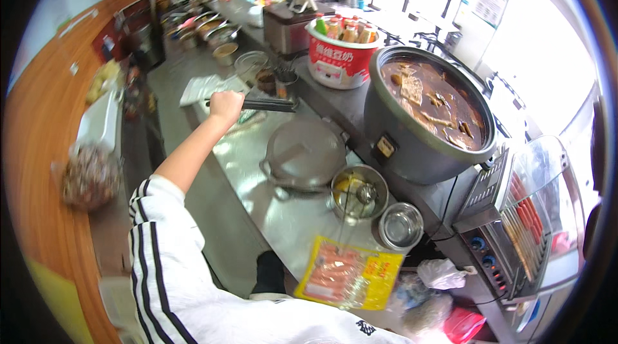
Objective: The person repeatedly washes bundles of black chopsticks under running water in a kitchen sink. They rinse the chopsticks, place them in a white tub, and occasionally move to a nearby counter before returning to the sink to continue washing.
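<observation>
One arm alone shows, reaching from the lower left across a long steel counter (283,215) that runs away toward the far windows. Largest on it is a big grey cooker pot (412,144), standing open at the right and filled with brown broth and chunks of food. Just left of the pot lies its grey lid (306,151), flat on the steel. Behind the pot stands a red and white tub (338,61) holding bottles. At the right edge sits a glass-fronted roller grill (528,222) with reddish sausages on its rods. Near the bottom of the counter lies a yellow packet of sausages (347,273), with a small empty steel bowl (400,227) just above it and a slightly larger steel bowl (359,191) beside that, holding a strainer ladle and something yellow.

Smaller still, the left hand (225,107), coming out of a white sleeve with black stripes (161,247), is closed in a fist around one end of a pair of long dark tongs (267,104). The fingers are curled tight together on the handle. The tongs lie level above the counter, pointing right toward a small cup of utensils (286,81). The right hand is out of sight.
</observation>
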